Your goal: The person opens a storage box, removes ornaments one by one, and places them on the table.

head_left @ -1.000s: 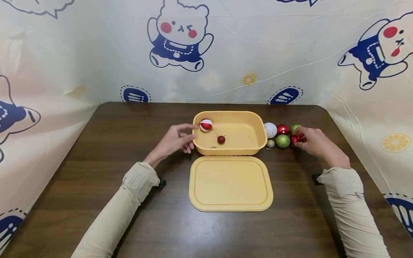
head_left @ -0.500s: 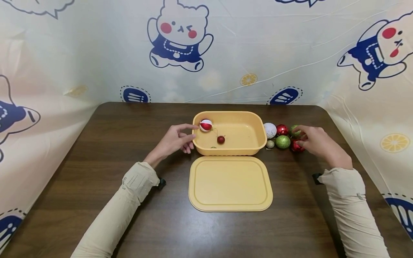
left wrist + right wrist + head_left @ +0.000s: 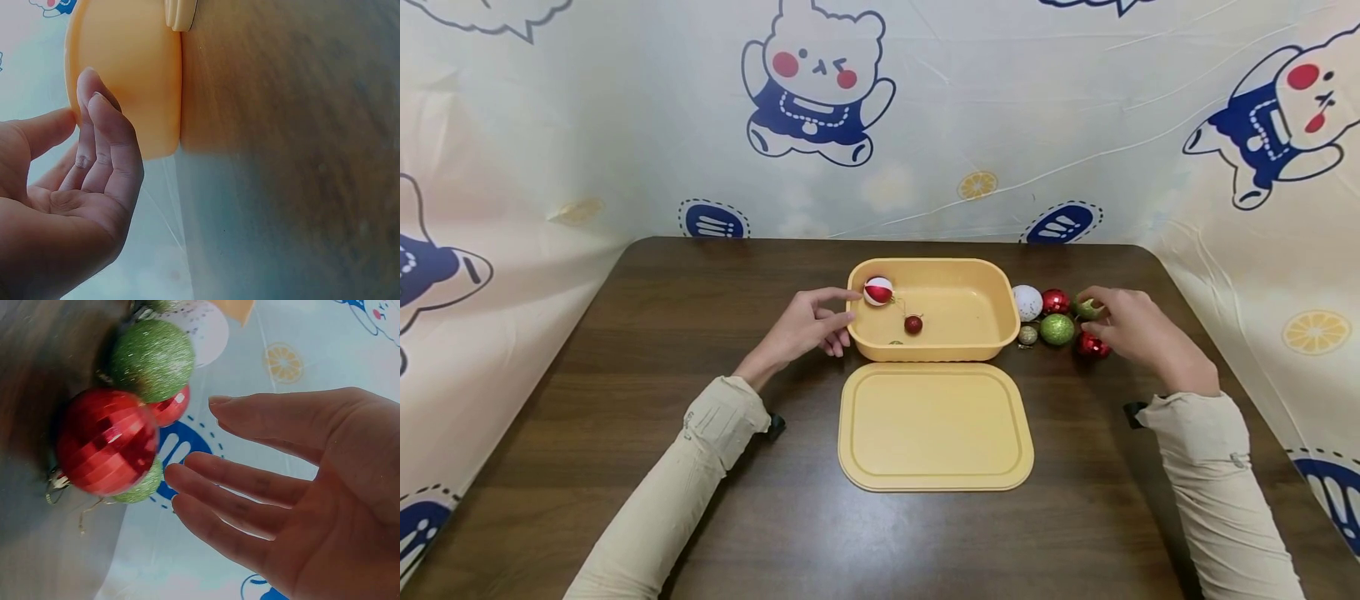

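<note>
My left hand [image 3: 801, 332] lies at the left end of a yellow plastic box [image 3: 955, 343], thumb and forefinger touching its rim. Beside the box's wall the other fingers bend loosely in the left wrist view. A red-and-white bauble [image 3: 878, 291] and a small dark red bauble [image 3: 913, 325] lie inside. My right hand [image 3: 1138, 329] hovers over the right end of the bauble cluster, nearest a green glitter bauble [image 3: 1087, 309] and a faceted red bauble [image 3: 1092, 345]. The right wrist view shows its fingers [image 3: 231, 506] spread and apart from the baubles.
Right of the box sit a white bauble [image 3: 1027, 302], another red bauble [image 3: 1056, 302], another green bauble [image 3: 1057, 330] and a small gold one [image 3: 1027, 335]. The yellow lid [image 3: 936, 427] lies flat in front of the box on the brown table [image 3: 760, 517].
My right hand has shifted slightly away from the front red bauble, towards the rear green one. That red bauble now sits a little nearer the front. My left hand stays put.
</note>
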A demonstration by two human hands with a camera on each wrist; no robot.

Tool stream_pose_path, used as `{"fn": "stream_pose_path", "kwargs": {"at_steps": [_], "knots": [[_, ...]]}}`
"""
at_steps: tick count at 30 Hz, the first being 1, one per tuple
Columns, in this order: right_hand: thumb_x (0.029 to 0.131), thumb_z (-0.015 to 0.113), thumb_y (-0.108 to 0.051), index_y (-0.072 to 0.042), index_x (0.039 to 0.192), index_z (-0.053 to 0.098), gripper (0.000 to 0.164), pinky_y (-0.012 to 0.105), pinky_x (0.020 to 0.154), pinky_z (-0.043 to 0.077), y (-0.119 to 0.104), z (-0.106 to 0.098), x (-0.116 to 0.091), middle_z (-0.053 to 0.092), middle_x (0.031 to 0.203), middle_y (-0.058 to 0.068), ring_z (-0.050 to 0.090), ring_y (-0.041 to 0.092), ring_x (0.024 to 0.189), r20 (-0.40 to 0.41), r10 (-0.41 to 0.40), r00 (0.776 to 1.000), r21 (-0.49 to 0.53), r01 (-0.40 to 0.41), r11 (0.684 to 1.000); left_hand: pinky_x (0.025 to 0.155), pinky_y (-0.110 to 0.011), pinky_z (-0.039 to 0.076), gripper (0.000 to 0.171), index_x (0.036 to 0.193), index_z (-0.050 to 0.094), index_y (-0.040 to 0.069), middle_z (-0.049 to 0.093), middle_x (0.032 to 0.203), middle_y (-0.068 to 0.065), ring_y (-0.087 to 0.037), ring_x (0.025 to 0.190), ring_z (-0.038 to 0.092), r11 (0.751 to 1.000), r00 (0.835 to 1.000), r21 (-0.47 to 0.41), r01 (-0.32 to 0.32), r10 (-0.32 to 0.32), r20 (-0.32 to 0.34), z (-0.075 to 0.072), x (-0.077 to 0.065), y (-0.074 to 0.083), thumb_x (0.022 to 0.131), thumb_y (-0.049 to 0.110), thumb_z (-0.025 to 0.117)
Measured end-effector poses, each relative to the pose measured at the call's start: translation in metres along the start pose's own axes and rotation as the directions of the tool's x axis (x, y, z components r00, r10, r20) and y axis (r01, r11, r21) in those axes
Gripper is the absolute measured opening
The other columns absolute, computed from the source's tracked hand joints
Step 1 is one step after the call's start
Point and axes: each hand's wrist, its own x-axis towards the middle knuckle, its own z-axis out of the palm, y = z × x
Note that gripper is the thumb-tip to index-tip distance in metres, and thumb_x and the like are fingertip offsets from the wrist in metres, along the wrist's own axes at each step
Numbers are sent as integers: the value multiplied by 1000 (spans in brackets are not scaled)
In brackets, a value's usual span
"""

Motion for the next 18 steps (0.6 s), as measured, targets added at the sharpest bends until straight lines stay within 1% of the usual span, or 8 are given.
{"fn": "stream_pose_path", "kwargs": {"at_steps": [3,6,10,15,18], "knots": [[90,69,-4,5,123,60,35,58,81,54,-8,-2,0,65,114,31,67,42,94,-1,3,1000,-13,-3,1000,53,-34,57,39,138,56,6,67,77,-27,-25,55,63,1000,1000,0,1,-1,-1,0,1,0,99,11,62],[91,69,-5,5,124,60,36,60,84,53,-17,-4,1,64,116,30,65,44,99,-3,16,1000,-21,-16,1000,52,-33,57,39,137,57,6,67,74,-22,-25,55,63,1000,1000,-2,3,-3,-2,0,1,1,99,11,62],[91,69,-4,4,125,60,36,61,88,51,-30,-5,6,64,117,29,62,44,105,-11,27,1000,-16,-27,1000,53,-33,57,39,137,57,5,67,73,-21,-25,55,63,1000,1000,-5,2,-2,2,-1,0,0,99,11,62],[90,67,-1,3,122,62,32,58,89,51,-46,-4,13,66,113,25,62,39,100,-40,-12,999,-14,11,1000,52,-32,57,39,137,57,5,67,74,-22,-25,55,63,1000,1000,-7,-5,5,2,-1,0,0,99,10,62],[91,67,-2,3,121,63,31,57,90,51,-56,-3,18,66,114,24,62,37,100,-64,-55,996,-15,54,998,52,-32,56,38,136,57,5,67,74,-22,-25,55,63,1000,1000,-5,-6,6,-1,0,0,1,99,10,63]]}}
